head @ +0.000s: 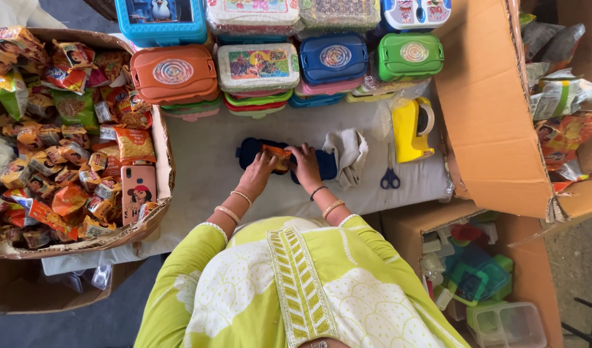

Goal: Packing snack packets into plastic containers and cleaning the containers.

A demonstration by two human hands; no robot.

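Note:
A dark blue open lunch box lies on the white table cover in front of me. My left hand and my right hand both press an orange snack packet into it. The box's far end shows past my right hand. Bangles sit on both wrists.
A cardboard box of snack packets and a pink phone are at the left. Stacked coloured lunch boxes line the far side. A grey cloth, blue scissors, yellow tape dispenser and large carton sit right.

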